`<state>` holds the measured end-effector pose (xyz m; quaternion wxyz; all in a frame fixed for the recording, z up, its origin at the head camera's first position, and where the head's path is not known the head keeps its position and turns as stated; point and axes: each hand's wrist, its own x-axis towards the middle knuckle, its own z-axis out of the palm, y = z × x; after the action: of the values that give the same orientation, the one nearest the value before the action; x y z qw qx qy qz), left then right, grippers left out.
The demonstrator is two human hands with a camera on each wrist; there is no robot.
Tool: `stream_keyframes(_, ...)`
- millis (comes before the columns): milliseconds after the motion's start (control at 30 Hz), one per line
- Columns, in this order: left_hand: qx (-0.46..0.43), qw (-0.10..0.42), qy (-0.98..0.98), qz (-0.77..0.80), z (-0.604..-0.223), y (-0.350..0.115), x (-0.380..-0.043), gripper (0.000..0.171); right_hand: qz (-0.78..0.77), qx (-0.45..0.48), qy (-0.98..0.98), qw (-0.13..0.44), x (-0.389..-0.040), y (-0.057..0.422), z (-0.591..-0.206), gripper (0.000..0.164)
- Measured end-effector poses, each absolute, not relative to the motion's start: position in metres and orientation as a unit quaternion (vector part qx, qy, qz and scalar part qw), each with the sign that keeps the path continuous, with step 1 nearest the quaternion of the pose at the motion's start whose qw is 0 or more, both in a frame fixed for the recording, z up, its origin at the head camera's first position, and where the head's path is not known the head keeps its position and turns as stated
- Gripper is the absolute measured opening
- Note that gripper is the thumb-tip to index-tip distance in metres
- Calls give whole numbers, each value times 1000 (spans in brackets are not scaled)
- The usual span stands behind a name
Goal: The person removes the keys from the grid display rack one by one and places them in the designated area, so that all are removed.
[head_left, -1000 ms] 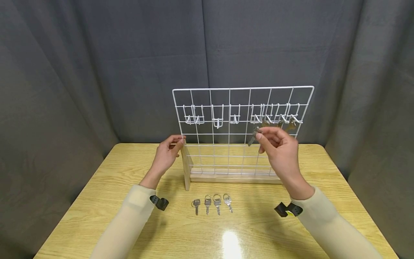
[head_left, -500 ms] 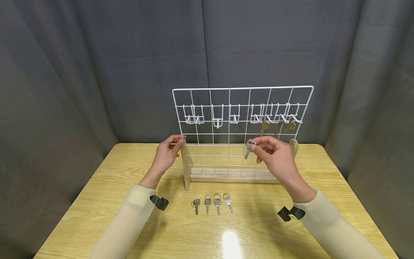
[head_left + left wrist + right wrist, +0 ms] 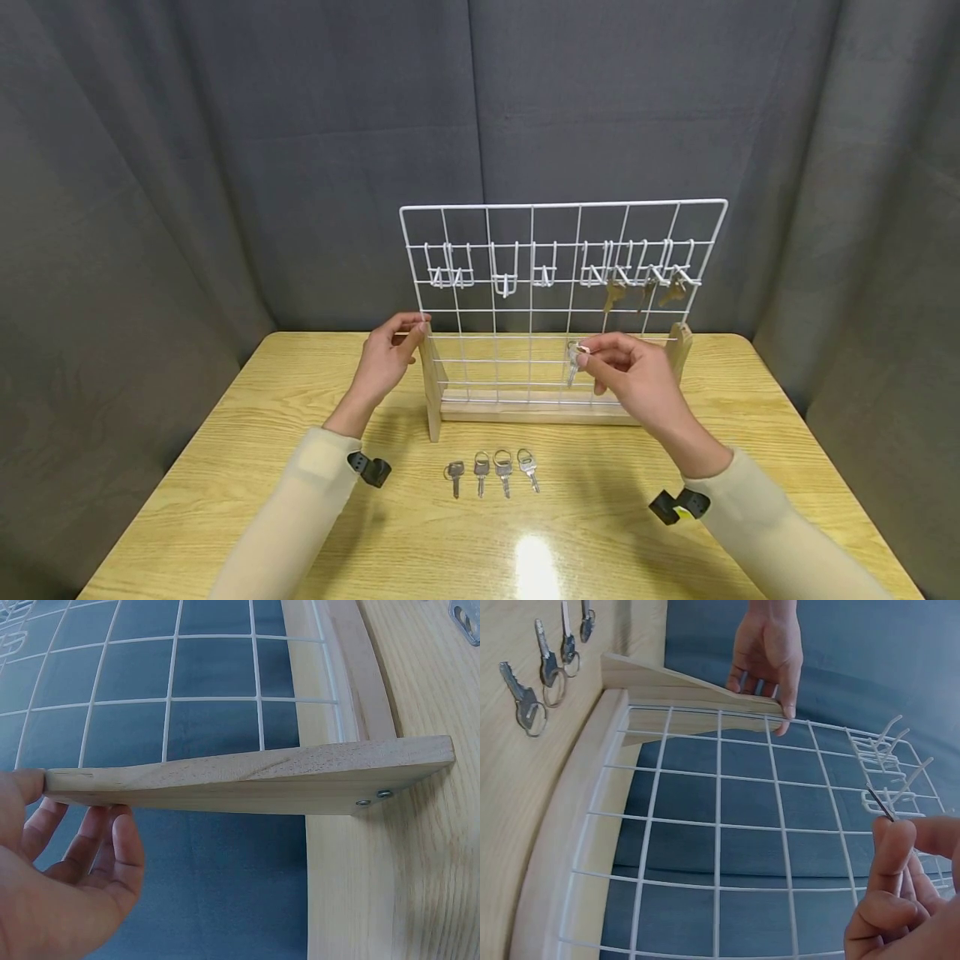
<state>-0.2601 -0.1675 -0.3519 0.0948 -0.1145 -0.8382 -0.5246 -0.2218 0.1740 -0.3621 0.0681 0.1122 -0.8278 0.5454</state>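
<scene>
My right hand [image 3: 633,375] pinches a silver key [image 3: 573,373] by its ring between thumb and forefinger, in front of the lower part of a white wire grid rack [image 3: 531,311]. In the right wrist view only a thin metal edge [image 3: 880,802] shows beyond the fingertips. My left hand [image 3: 386,354] grips the upper end of the rack's left wooden side piece [image 3: 247,774], thumb on one edge and fingers under the other. Several silver keys with rings [image 3: 503,473] lie in a row on the table before the rack.
White wire hooks [image 3: 506,286] line the rack's upper part. Three keys [image 3: 614,294] hang from hooks at the right. A wooden bar [image 3: 540,412] forms the rack's base on the wood-grain table [image 3: 247,475]. Grey curtains [image 3: 337,167] stand behind and at both sides.
My right hand has moved down and slightly left with the key, away from the hooks, uncovering the hanging keys and the right wooden side piece. My left hand stays in place.
</scene>
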Motion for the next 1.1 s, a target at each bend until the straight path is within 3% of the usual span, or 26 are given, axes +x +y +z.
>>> stream_keyframes(1100, -103, 90, -842, -521, -350, -167, -259, 36, 536, 131, -834, -20, -222, 172, -410, 23)
